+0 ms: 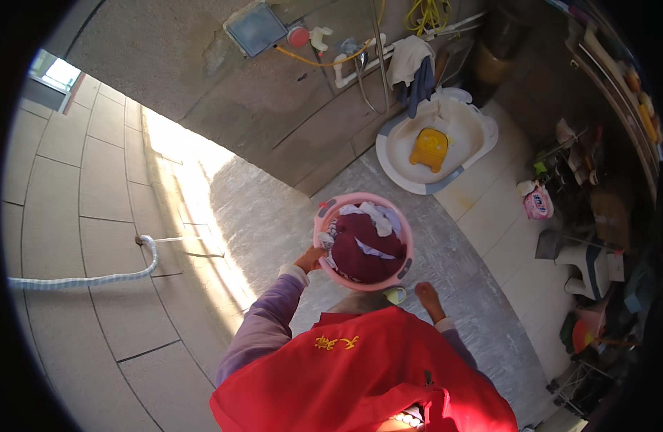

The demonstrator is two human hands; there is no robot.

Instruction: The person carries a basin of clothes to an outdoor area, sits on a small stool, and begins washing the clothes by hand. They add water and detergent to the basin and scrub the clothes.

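Observation:
A pink plastic basin [409, 237] is in front of me, heaped with clothes. Most of what shows is a dark maroon garment [364, 248]; white and pale lilac cloth [383, 218] pokes out at the far side. My left hand [311, 259] grips the basin's left rim, its fingertips hidden at the edge. Apart from the basin, to its lower right, my right hand [428, 296] hangs with fingers curled in and nothing visible in it. One green-and-white shoe tip [396, 295] shows just below the basin.
Beyond the basin, a white-and-grey baby bathtub [385, 156] holds a yellow stool-like item [431, 148]. Cloths [412, 59] hang from wall pipes above it. A white step stool [585, 270] and a pink detergent bag [538, 204] are at right. A wall corner [310, 189] juts in from the upper left.

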